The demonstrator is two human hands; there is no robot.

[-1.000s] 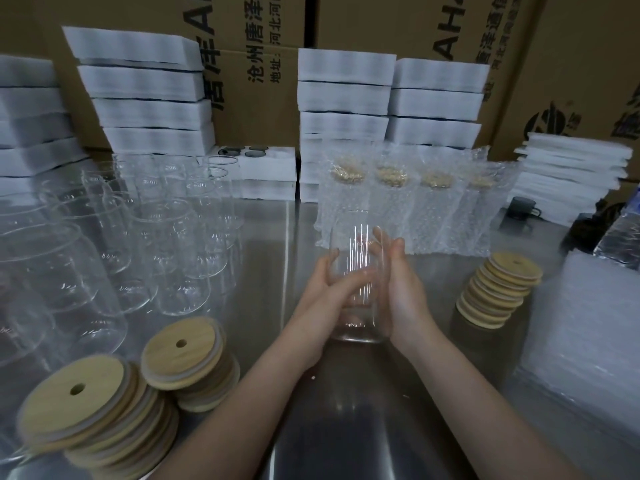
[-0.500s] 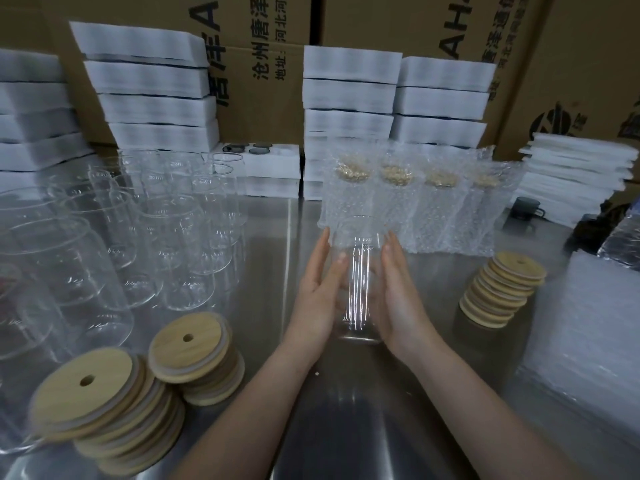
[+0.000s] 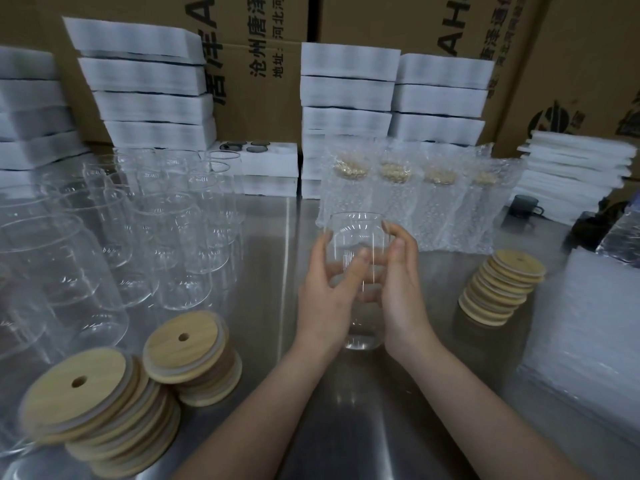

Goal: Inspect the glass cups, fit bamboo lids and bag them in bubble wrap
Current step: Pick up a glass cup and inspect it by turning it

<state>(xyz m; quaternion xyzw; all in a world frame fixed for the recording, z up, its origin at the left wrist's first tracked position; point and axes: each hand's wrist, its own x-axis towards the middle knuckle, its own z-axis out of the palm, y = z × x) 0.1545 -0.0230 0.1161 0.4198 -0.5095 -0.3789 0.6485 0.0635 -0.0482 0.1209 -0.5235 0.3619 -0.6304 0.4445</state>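
While the head view holds on the glass cup (image 3: 358, 237): it stands upright between the two hands, rim open, no lid on it. Its base is low over the steel table (image 3: 346, 417); whether it touches, I cannot tell.
left hand (image 3: 325, 299): holds the cup's left wall, thumb curled across the near face, fingers bent round the far side.
right hand (image 3: 403, 292): holds the right wall, fingertips hooked just under the rim, thumb bent against the glass.
change: half a second ago both hands lay flat on the cup with fingers straight. Now they are curled round it, as they were a second ago. The cup sits in much the same spot.
meaning: this reads as the cup being rolled between the palms so its wall can be checked. Inspection seems under way and the lid step is not yet begun.
bamboo lids (image 3: 502, 292): one stack out past the back of the right hand, well apart from it.
nearer lid stacks (image 3: 187, 344): two, off the left forearm, closer to the body.
bagged cups (image 3: 408, 195): a row of four beyond the fingertips, lids showing through the wrap.
bare cups (image 3: 173, 220): a crowd out to the left of the left hand.
white wrap pile (image 3: 581, 323): far out past the right hand; probably the bubble bags.
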